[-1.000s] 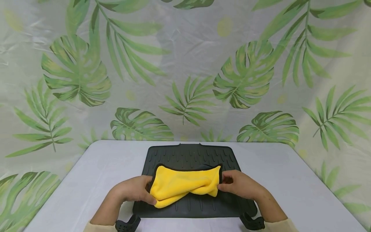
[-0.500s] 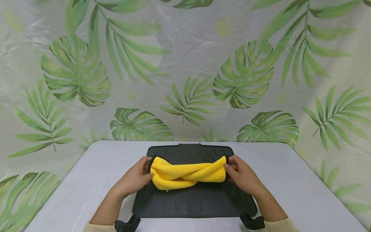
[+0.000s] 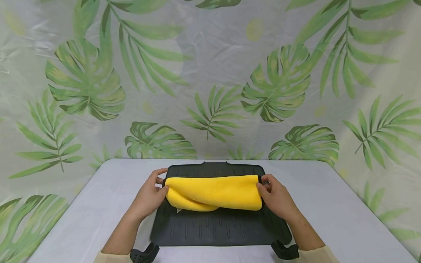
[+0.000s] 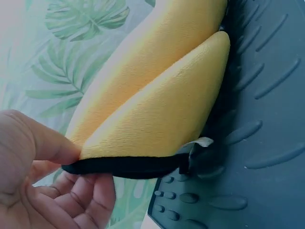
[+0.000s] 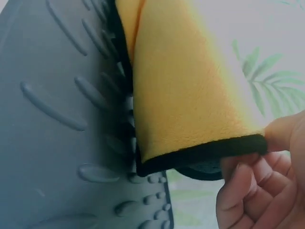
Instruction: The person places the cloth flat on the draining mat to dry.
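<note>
A folded yellow cloth [image 3: 213, 191] with black edging is stretched sideways between my two hands over a black ribbed mat [image 3: 213, 230]. My left hand [image 3: 149, 193] pinches its left end between thumb and fingers; in the left wrist view the thumb lies on the yellow pile, just above the black binding [image 4: 124, 167]. A small white tag [image 4: 202, 141] sticks out near that end. At the other end my right hand [image 3: 277, 195] pinches the top corner, with the remaining fingers curled below the edging [image 5: 205, 148]. A diagonal fold crosses the cloth's left half.
The mat lies on a white table [image 3: 312, 197], its raised ribs [image 5: 52, 107] showing around the cloth. Behind the table hangs a leaf-patterned sheet [image 3: 210, 73]. Black straps [image 3: 144, 254] circle both wrists.
Both hands have lifted the cloth's ends away from me and drawn them apart. The twisted, bunched cloth now hangs flatter and straighter, with its top edge nearly level.
</note>
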Motion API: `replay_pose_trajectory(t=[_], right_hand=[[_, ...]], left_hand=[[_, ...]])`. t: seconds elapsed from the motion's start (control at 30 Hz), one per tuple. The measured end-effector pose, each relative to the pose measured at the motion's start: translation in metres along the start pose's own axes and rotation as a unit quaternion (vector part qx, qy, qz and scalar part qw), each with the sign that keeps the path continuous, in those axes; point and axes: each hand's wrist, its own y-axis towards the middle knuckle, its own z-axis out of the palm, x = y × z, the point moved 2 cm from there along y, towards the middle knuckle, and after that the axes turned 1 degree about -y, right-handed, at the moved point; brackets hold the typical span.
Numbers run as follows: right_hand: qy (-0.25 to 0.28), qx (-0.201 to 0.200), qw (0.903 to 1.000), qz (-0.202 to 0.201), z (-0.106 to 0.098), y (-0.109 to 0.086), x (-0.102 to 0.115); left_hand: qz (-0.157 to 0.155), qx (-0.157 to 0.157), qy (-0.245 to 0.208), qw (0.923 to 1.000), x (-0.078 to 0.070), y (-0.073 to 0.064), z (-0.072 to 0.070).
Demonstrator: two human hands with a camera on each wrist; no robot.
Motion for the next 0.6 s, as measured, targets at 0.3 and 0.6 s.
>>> replay_pose_trajectory(t=[0.3, 0.6], right_hand=[[-0.043, 0.11, 0.9929, -0.012, 0.012, -0.002, -0.006], [-0.043, 0.243, 0.9689, -0.019, 0.004, -0.009, -0.004]], left_hand=[[-0.017, 0.068, 0.055, 0.996, 0.007, -0.002, 0.008], [-0.078, 0.072, 0.114, 0.9878, 0.013, -0.002, 0.003]])
